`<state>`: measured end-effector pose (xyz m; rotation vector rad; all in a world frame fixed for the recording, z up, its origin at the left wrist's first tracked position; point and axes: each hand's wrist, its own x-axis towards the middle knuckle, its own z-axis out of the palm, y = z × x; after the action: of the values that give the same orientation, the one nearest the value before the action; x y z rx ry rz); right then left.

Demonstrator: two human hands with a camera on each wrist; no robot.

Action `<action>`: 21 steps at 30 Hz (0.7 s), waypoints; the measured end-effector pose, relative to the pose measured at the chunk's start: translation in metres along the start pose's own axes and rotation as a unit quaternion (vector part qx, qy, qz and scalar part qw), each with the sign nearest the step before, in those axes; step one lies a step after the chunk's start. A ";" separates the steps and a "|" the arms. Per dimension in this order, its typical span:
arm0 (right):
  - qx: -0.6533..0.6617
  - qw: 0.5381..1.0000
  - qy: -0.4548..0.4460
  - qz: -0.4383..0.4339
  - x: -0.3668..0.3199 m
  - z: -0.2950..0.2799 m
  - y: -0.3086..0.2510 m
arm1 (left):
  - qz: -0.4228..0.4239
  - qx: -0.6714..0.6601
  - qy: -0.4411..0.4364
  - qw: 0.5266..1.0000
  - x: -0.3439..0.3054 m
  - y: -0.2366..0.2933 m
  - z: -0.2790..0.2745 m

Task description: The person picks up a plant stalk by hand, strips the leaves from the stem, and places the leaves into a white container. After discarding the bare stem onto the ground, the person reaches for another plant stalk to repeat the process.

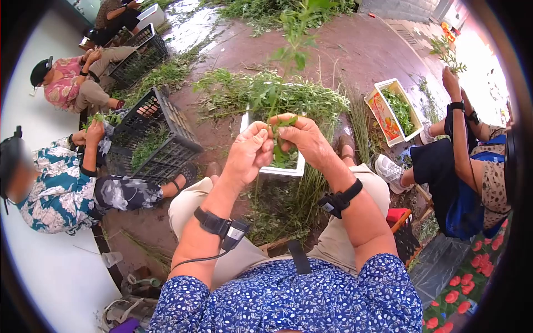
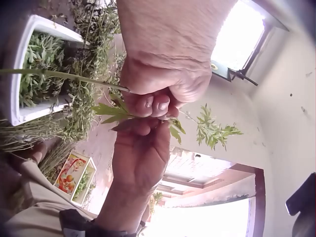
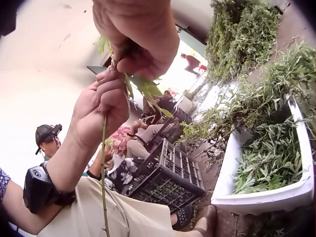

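Note:
My left hand [image 1: 251, 151] grips a long green plant stem [image 3: 104, 173], whose bare lower part hangs below the fist in the right wrist view. The leafy top [image 1: 288, 53] rises above both hands in the head view. Close against the left fingers, my right hand [image 1: 306, 143] pinches the same plant by its leaves [image 3: 148, 91]. Both hands are held over a white box [image 1: 301, 166] with cut green leaves [image 3: 269, 165] inside. More leafy stalks [image 1: 222, 91] lie across the far rim of this box.
Black crates [image 1: 183, 130] stand to the left, beside seated people holding plants. At right, a printed box [image 1: 383, 119] holds leaves near another seated person [image 1: 463, 150]. Loose stalks [image 1: 294, 205] cover the floor between my legs, and a heap of greenery [image 1: 261, 14] lies farther off.

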<state>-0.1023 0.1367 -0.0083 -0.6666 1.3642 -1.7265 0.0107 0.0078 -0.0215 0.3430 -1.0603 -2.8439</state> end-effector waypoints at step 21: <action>-0.372 0.886 0.205 -0.188 0.017 -0.012 -0.009 | 0.183 0.088 0.143 0.969 0.001 0.023 -0.014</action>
<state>-0.1233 0.1297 -0.0045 -1.0757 2.3779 -1.6608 0.0129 -0.0183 -0.0173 0.4943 -1.1747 -2.3028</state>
